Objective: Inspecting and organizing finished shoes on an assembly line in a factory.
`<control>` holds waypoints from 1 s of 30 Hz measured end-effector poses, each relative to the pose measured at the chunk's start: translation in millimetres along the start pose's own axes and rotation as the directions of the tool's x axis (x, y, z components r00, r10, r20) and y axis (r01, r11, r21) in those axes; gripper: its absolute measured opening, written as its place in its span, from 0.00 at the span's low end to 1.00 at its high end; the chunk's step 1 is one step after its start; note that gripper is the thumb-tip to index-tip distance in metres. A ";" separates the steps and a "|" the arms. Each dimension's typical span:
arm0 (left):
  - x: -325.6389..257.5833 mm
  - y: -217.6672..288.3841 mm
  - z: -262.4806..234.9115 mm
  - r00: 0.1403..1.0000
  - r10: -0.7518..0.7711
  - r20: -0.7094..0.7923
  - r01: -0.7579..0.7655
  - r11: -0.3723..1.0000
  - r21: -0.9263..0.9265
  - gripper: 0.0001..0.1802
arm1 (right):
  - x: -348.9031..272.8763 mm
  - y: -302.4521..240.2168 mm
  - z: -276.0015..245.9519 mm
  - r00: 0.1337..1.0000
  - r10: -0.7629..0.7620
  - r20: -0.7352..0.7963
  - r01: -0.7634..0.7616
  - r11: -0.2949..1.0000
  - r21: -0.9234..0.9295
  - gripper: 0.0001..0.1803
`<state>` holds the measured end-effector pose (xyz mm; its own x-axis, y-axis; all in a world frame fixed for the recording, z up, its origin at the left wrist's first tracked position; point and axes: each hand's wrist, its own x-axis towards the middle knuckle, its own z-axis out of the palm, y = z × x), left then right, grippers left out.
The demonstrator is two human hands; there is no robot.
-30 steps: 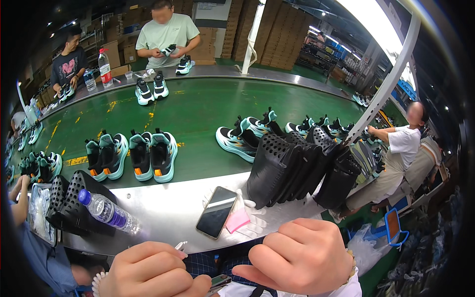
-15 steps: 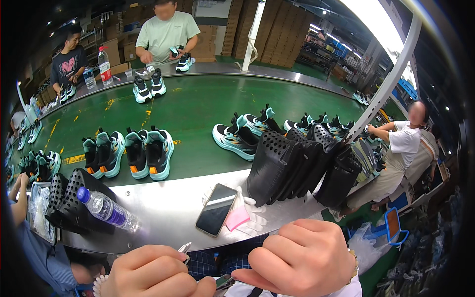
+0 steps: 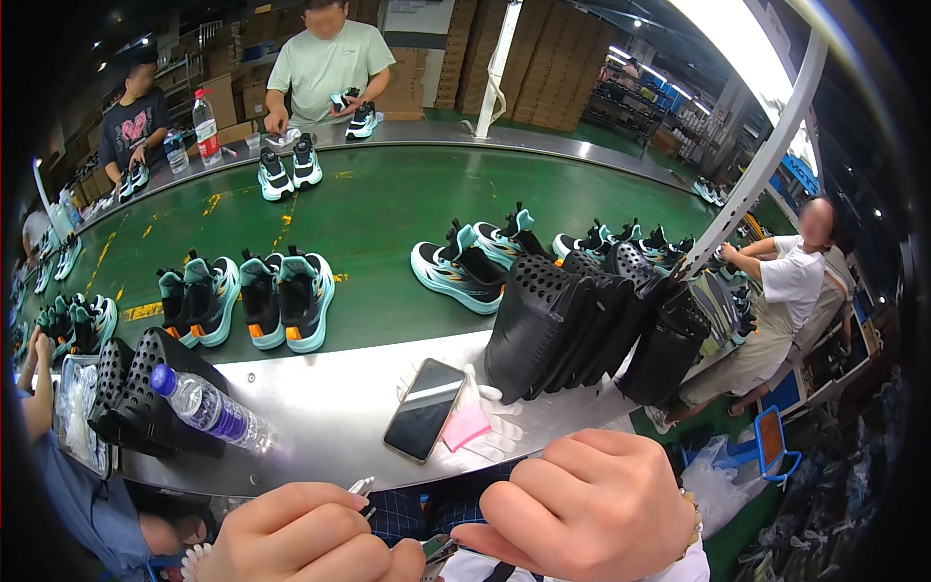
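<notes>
Both hands sit curled at the bottom edge: left hand (image 3: 301, 538) and right hand (image 3: 582, 509) pinch a small dark object (image 3: 436, 548) between them, steadying it below the steel surface (image 3: 320, 417); how tight the grip is stays hidden.

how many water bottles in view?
2: one clear bottle with a blue cap lying on the steel ledge near the left hand; one red-capped bottle upright across the belt. Others may be hidden.

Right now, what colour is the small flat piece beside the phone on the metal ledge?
Pink, lying against the phone; head view.
</notes>
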<state>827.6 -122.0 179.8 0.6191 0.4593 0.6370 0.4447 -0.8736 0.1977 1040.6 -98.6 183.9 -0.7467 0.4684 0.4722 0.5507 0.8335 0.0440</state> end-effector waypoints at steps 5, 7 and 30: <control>1.3 -0.8 1.8 1.000 -0.009 0.025 0.009 1.000 -0.013 0.10 | -2.1 2.6 0.7 1.000 0.000 0.017 0.000 1.000 0.008 0.12; 2.2 -1.2 1.7 0.999 -0.015 0.035 0.016 1.000 -0.024 0.10 | -2.8 2.9 1.0 1.000 0.001 0.023 -0.001 1.000 0.014 0.12; 8.9 -3.9 13.7 0.995 -0.052 0.088 0.057 0.996 -0.062 0.16 | -16.1 15.9 16.6 0.997 -0.029 -0.071 0.028 1.000 -0.011 0.12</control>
<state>840.2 -112.3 174.4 0.6500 0.5164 0.5575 0.4388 -0.8540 0.2794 1055.2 -88.0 162.3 -0.7340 0.4222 0.5319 0.5336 0.8430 0.0673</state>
